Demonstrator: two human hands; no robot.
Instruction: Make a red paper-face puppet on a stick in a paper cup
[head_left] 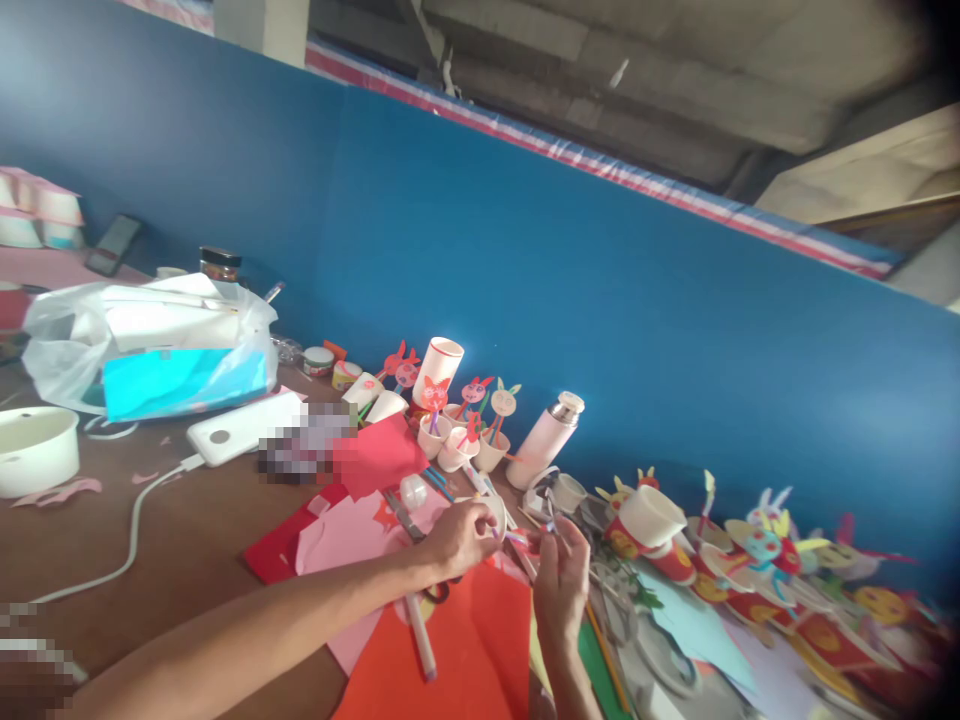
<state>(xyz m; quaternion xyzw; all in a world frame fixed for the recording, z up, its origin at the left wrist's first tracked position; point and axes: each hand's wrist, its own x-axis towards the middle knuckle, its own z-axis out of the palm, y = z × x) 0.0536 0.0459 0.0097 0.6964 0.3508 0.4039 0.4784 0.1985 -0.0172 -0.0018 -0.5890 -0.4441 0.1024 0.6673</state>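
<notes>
One small white paper cup [491,516] sits in your left hand [459,540], its rim just showing past your curled fingers, though the hand hides most of it. Your left forearm stretches in low from the lower left, with the wrist bent and the hand clamped on the cup. Your right hand [561,590] stands nearly upright, its forearm rising from the bottom edge, and its fingertips [553,535] pinch thin coloured strips [517,540] that run toward the cup. The strips are too small to make out clearly. Your hands are close but apart, and both are held above the craft table [150,530].

Under your left wrist lies a white marker pen [420,635] on an orange-red paper sheet [442,650], with a pink paper sheet [337,540] and a red paper sheet [379,455] just beyond. Further up, a pink vacuum flask [544,440] stands beside paper cups with rabbit figures [472,410]. To the right, red paper cups with yellow faces [660,545] crowd the table edge. To the left are a white power bank [244,428] with its cable, a plastic bag [150,345] holding blue paper, and a white bowl [34,450]. A blue wall [600,270] runs behind everything.
</notes>
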